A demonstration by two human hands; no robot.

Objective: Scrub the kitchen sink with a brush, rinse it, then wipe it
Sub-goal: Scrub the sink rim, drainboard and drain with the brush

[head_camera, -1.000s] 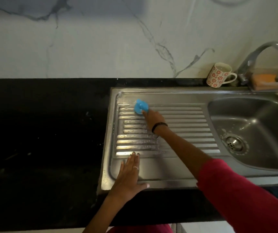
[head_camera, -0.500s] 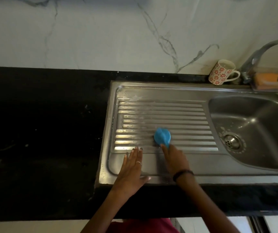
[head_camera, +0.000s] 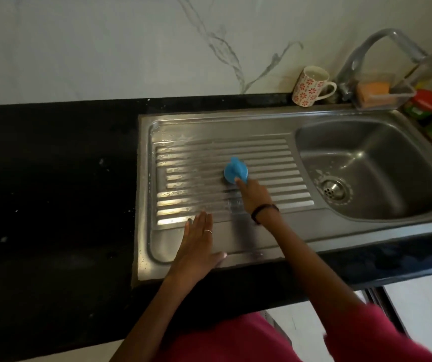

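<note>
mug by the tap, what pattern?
White mug with red flower prints; head view shows it.

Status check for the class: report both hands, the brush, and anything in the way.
Right hand grips blue brush on ribbed drainboard. Left hand flat on sink's front edge. Nothing blocking; mug behind the sink.

A black countertop (head_camera: 52,192) runs the full width along the marbled wall, dark and glossy, with a few pale specks on it. Set into it on the right sits a steel sink (head_camera: 222,124): ribbed draining board on the left, wet and streaked, basin with its drain on the right. At the back edge stands a white mug (head_camera: 310,86) with red flowers, upright, handle to the right. Just beside it is the tap (head_camera: 366,52), then a clear tray (head_camera: 382,96) holding an orange sponge (head_camera: 373,91). At far right, two red-lidded jars (head_camera: 430,105).
</note>
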